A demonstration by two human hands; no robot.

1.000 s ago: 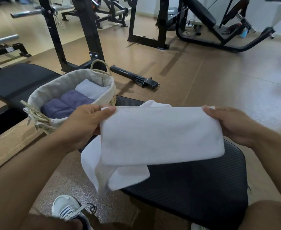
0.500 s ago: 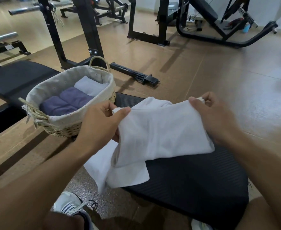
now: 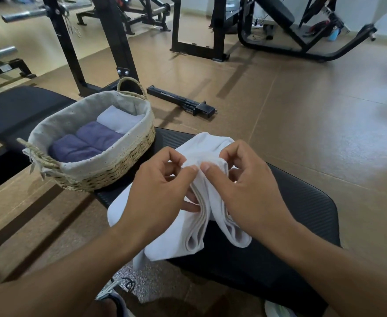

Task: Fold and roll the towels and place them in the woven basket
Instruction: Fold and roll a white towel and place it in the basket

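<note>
**Two hands bring the ends of a white towel together above a gym bench**

Seen from a camera on the person's head, looking down. Both bare forearms reach in from the bottom edge and meet in the middle of the view. The left hand (image 3: 165, 191) and the right hand (image 3: 243, 191) are side by side, thumbs almost touching, each with fingers curled and pinching the top edge of a white towel (image 3: 194, 227). The towel is doubled over, so its two folded halves hang down between the hands as a pair of soft loops (the layered edges show clearly at the bottom). More of the towel spreads out behind and under the left hand, with one corner drooping off the near left edge of the bench.

The towel is over a black padded bench (image 3: 291, 236) with a ribbed surface. On the far left end of this bench, well apart from the hands, sits the woven basket (image 3: 110, 175), oval, made of pale straw with rope handles and a light cloth lining folded over its rim. Inside lie two purple rolled towels (image 3: 85, 143) side by side and a white rolled towel (image 3: 119, 117) at the far end.

The floor (image 3: 302, 122) is tan. Black weight-training frames stand farther back, and a white sneaker (image 3: 114, 296) shows at the bottom edge.
</note>
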